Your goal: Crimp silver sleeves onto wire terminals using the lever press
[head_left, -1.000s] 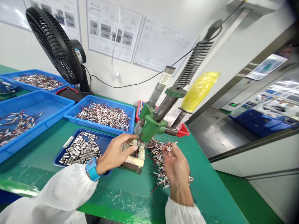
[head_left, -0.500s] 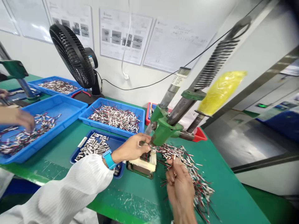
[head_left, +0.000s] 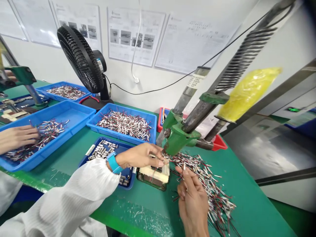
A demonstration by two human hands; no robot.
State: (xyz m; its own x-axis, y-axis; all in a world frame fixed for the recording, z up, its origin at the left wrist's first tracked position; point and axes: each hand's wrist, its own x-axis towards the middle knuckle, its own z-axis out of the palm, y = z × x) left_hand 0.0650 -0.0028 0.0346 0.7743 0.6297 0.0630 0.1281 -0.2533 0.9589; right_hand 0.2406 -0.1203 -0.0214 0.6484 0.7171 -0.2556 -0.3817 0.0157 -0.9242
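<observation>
My left hand (head_left: 142, 156), with a blue band at the wrist, reaches under the head of a green hand press (head_left: 181, 140). Its thumb and fingers come together over the press base (head_left: 154, 176), which has cream-coloured padding; what they pinch is hidden. My right hand (head_left: 194, 197) is closed, with a small white-and-silver wired part (head_left: 184, 166) sticking up between thumb and forefinger. Beside and behind that hand spreads a loose pile of similar wired parts (head_left: 209, 184) with red and black leads. Left of the press, a dark blue tray (head_left: 84, 160) holds small metal cylinders (head_left: 102, 149).
A blue bin (head_left: 123, 136) full of wired parts stands behind the dark tray. At left, a co-worker's hand (head_left: 21, 136) lies in a larger blue bin (head_left: 61, 130). A black fan (head_left: 81, 61) and a red bin (head_left: 219, 143) stand farther back. The press's yellow-wrapped handle (head_left: 249, 93) juts right.
The view has shifted slightly, so the press sits farther right. My left thumb is a little lower. My right hand keeps its pinch on the wired part. The co-worker's hand now lies flatter in the bin.
</observation>
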